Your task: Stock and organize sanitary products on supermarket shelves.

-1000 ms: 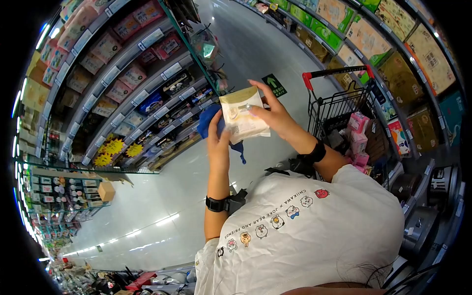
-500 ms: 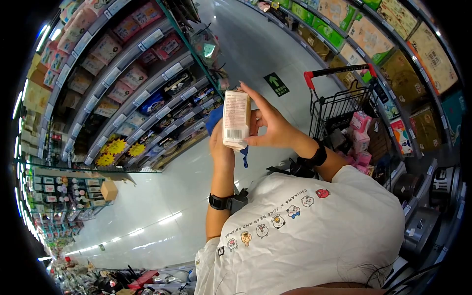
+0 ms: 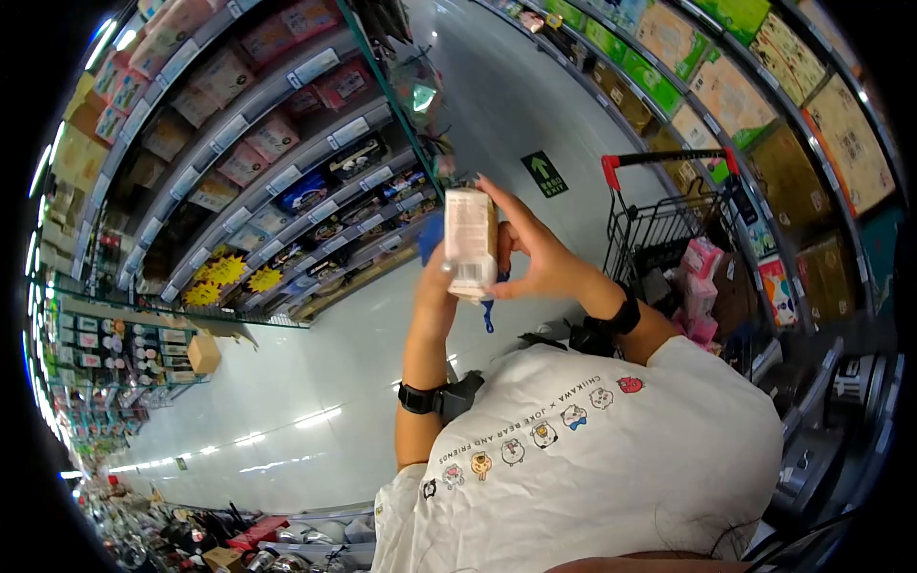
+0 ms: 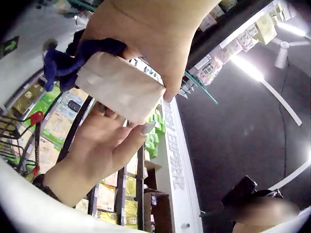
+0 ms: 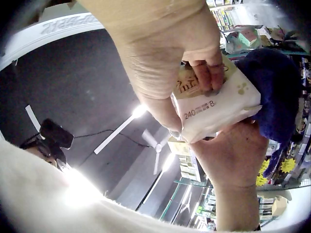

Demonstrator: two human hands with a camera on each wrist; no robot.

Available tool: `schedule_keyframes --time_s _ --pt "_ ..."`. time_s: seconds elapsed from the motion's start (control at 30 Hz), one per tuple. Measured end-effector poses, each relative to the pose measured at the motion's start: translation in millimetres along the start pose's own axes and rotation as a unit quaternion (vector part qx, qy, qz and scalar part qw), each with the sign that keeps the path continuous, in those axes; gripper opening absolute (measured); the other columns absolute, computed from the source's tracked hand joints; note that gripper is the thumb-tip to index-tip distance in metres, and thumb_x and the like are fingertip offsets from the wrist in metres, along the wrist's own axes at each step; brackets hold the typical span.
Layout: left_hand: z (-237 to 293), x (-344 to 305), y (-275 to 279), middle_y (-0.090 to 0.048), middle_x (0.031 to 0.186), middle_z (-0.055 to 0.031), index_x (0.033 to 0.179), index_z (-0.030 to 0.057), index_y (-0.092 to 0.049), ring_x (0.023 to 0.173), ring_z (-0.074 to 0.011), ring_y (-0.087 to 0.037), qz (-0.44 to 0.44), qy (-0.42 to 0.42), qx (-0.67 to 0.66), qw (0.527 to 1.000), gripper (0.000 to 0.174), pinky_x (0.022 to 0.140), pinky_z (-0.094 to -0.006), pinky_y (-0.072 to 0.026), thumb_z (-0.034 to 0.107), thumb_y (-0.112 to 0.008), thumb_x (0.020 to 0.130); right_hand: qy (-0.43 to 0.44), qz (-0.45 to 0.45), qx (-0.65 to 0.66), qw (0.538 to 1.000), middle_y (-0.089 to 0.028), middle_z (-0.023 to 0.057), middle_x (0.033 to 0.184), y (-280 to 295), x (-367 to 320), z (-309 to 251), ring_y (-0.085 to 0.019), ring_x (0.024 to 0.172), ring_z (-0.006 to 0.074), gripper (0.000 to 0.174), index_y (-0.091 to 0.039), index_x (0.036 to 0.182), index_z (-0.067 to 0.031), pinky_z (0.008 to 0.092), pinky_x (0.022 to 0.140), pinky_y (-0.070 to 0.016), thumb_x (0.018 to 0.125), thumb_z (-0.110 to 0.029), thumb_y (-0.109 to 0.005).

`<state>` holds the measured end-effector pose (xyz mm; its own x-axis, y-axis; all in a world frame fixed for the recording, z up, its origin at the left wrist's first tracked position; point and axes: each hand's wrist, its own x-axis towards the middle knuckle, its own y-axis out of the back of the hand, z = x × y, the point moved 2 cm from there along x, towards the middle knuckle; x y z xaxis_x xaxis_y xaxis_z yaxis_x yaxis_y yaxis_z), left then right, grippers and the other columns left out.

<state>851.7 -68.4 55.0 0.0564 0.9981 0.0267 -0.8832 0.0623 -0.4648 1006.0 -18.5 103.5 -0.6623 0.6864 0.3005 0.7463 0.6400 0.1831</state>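
Observation:
A white and gold soft pack of sanitary pads (image 3: 470,244) is held up before the chest, its narrow barcode side facing the head camera. My right hand (image 3: 535,256) grips it from the right, thumb at the lower end and fingers at the upper end. From the left, my left hand (image 3: 436,298) holds the pack, its fingers mostly hidden behind it. The right wrist view shows the printed face (image 5: 209,107) with "240" and "8". A fuzzy dark blue cloth item (image 5: 274,92) hangs by the left hand, a thin blue loop (image 3: 488,317) dangling below.
A black wire shopping cart (image 3: 659,224) with a red-ended handle stands to the right, pink packs (image 3: 702,272) inside. Shelves of soft packs (image 3: 272,138) rise on the left. Large tissue packs (image 3: 731,100) line the right shelves. A green exit sign (image 3: 544,173) marks the floor.
The pack has been turned from its broad front face to its narrow barcode side, then kept there. My left fingers have gone behind it. The head view has shifted slightly.

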Motion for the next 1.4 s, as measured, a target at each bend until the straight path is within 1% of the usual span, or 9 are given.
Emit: schedule_keyframes --time_s 0.2,0.4,0.53,0.67,0.8,0.97,1.1,1.17,1.4 --pt "-20.7 -8.4 16.3 -0.055 0.118 -0.0111 0.128 0.0007 -0.040 0.104 -0.0209 -0.056 0.031 0.041 -0.078 0.996 0.065 0.088 -0.0326 -0.0452 0.043 -0.055 0.082 -0.006 -0.023 0.030 0.999 -0.034 0.0115 0.129 -1.4 2.2 16.7 -0.050 0.072 0.0120 0.104 -0.010 0.144 -0.0096 0.0256 0.063 -0.0453 0.062 -0.001 -0.075" --pt "-45.8 -27.0 45.2 -0.050 0.127 -0.0099 0.129 0.0066 -0.043 0.115 -0.0233 -0.048 0.096 0.040 -0.254 0.962 0.056 0.098 -0.0366 -0.0363 0.041 -0.047 0.085 -0.091 0.097 0.113 0.985 -0.044 0.0145 0.128 -7.8 17.7 51.5 -0.049 0.066 0.0072 0.085 -0.020 0.141 -0.0060 0.0202 0.062 -0.0432 0.071 0.004 -0.067" --pt "-54.7 -41.2 72.6 -0.050 0.127 -0.0107 0.129 0.0051 -0.043 0.115 -0.0232 -0.049 0.101 -0.024 -0.334 0.937 0.056 0.098 -0.0372 -0.0370 0.040 -0.046 0.086 -0.171 -0.023 0.073 0.982 -0.057 0.0096 0.110 -33.9 20.6 81.0 -0.050 0.062 0.0041 0.067 -0.032 0.135 -0.0023 0.0180 0.050 -0.0402 0.079 -0.008 -0.067" --pt "-36.8 -68.5 101.7 -0.053 0.123 -0.0102 0.127 0.0037 -0.044 0.112 -0.0227 -0.052 0.117 -0.034 -0.250 0.960 0.054 0.096 -0.0368 -0.0383 0.040 -0.047 0.087 -0.208 -0.117 0.124 0.963 -0.058 0.0037 0.093 -77.9 34.6 81.6 -0.050 0.063 0.0056 0.050 -0.042 0.125 -0.0020 0.0195 0.048 -0.0396 0.084 -0.021 -0.063" --pt "-8.3 -107.9 136.6 -0.057 0.116 -0.0113 0.123 0.0002 -0.047 0.105 -0.0220 -0.057 0.192 -0.046 -0.190 0.962 0.050 0.090 -0.0347 -0.0435 0.035 -0.049 0.088 -0.230 -0.138 0.163 0.950 -0.057 0.0027 0.097 -139.7 51.5 77.9 -0.052 0.068 0.0069 0.045 -0.043 0.121 -0.0043 0.0199 0.049 -0.0406 0.084 -0.019 -0.063" --pt "23.4 -166.6 186.4 -0.060 0.108 -0.0098 0.115 -0.0046 -0.054 0.095 -0.0167 -0.059 0.292 -0.088 -0.142 0.942 0.034 0.082 -0.0291 -0.0456 0.018 -0.053 0.089 -0.171 -0.143 0.234 0.946 -0.053 0.0051 0.109 -224.0 68.4 54.7 -0.053 0.088 0.0104 0.052 -0.036 0.126 -0.0041 0.0234 0.069 -0.0461 0.084 -0.017 -0.063" --pt "44.4 -206.5 216.2 -0.062 0.103 -0.0083 0.105 -0.0029 -0.063 0.090 -0.0148 -0.058 0.432 -0.133 0.059 0.890 0.025 0.077 -0.0269 -0.0453 0.013 -0.060 0.085 -0.182 -0.185 0.239 0.936 -0.049 0.0065 0.117 -269.3 75.2 52.6 -0.049 0.105 0.0131 0.058 -0.032 0.129 -0.0034 0.0276 0.087 -0.0434 0.082 -0.014 -0.064" --pt "48.5 -225.0 227.0 -0.063 0.101 -0.0067 0.104 -0.0041 -0.063 0.088 -0.0119 -0.058 0.470 -0.153 0.231 0.838 0.024 0.076 -0.0238 -0.0449 0.011 -0.059 0.085 -0.183 -0.186 0.247 0.933 -0.050 0.0085 0.117 -287.5 78.8 48.8 -0.050 0.105 0.0154 0.062 -0.032 0.131 -0.0024 0.0288 0.088 -0.0434 0.080 -0.012 -0.066" --pt "100.1 -273.3 223.3 -0.055 0.095 -0.0135 0.094 0.0005 -0.066 0.085 -0.0243 -0.057 0.553 -0.116 0.393 0.726 0.021 0.077 -0.0306 -0.0446 0.009 -0.062 0.076 -0.212 -0.222 0.224 0.925 -0.051 0.0107 0.115 -347.7 95.7 44.9 -0.051 0.103 0.0184 0.062 -0.036 0.128 -0.0007 0.0307 0.087 -0.0438 0.077 -0.015 -0.070"
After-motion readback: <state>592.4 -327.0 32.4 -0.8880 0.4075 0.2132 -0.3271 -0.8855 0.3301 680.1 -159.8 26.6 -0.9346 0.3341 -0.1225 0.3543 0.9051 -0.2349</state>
